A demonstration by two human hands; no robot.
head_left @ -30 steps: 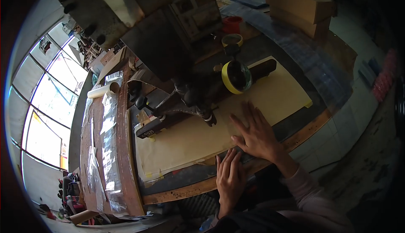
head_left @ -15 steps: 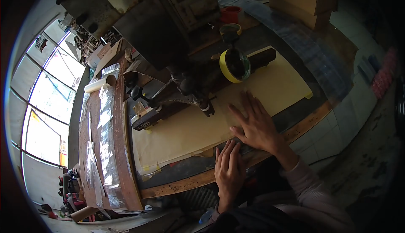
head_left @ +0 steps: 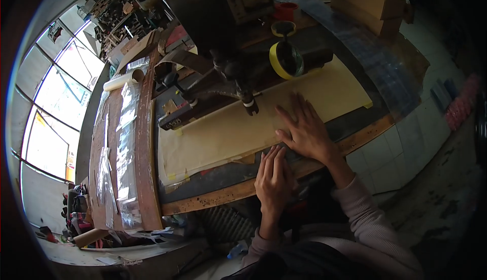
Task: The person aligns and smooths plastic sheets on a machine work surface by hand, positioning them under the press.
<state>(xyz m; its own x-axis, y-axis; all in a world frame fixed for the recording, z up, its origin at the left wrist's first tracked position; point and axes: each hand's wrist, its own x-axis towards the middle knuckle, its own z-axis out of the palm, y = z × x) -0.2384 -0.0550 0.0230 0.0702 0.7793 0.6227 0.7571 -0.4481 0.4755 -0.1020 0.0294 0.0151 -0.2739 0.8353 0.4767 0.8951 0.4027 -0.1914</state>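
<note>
My right hand (head_left: 306, 130) lies flat with spread fingers on the large yellowish sheet (head_left: 213, 145), near its front edge. To its left, my left hand (head_left: 274, 178) rests at the table's front edge, fingers stretched out and lying side by side, holding nothing visible. Behind the hands, a dark machine head (head_left: 231, 72) hangs above the sheet. A dark bar (head_left: 177, 117) with white marks lies along the sheet's back side. A yellow-rimmed round piece (head_left: 286, 60) stands near the bar, right of the machine head.
A side table (head_left: 142, 178) at the left bears clear plastic strips and a paper roll (head_left: 123, 80). Cardboard boxes (head_left: 362, 1) stand at the back right, beside plastic sheeting (head_left: 365, 51). A red container (head_left: 286, 11) is behind the machine. The table's wooden front edge (head_left: 223, 197) runs below the sheet.
The view has tilted, so the table, sheet and both hands appear higher in the frame. My hands keep nearly the same places at the sheet's front edge.
</note>
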